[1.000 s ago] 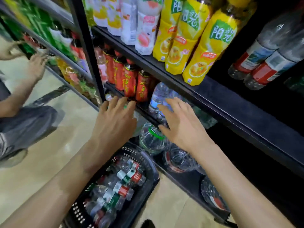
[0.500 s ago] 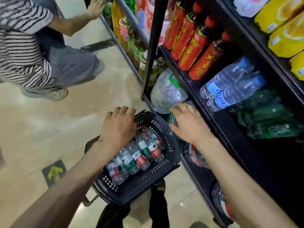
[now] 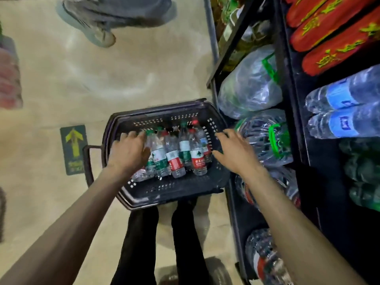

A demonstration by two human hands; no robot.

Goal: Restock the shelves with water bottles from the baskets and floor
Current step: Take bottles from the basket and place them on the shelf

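Fingers (image 3: 137, 136) of the left hand (image 3: 128, 155) lie nearly straight, gripping nothing, over the leftmost small water bottles (image 3: 174, 155). These lie side by side in the black shopping basket (image 3: 164, 114) on the floor, against the front edge of the bottom shelf (image 3: 242, 219). The right hand (image 3: 236, 155), fingers spread and empty, hovers at the basket's right rim, beside large water jugs (image 3: 250, 85) on that shelf.

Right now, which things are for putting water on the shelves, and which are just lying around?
For the job: basket, small water bottles in it, left hand on them, right hand above the basket's edge, shelf.
Just there: arrow sticker on the floor, red bottles, green bottles, someone's shoe.
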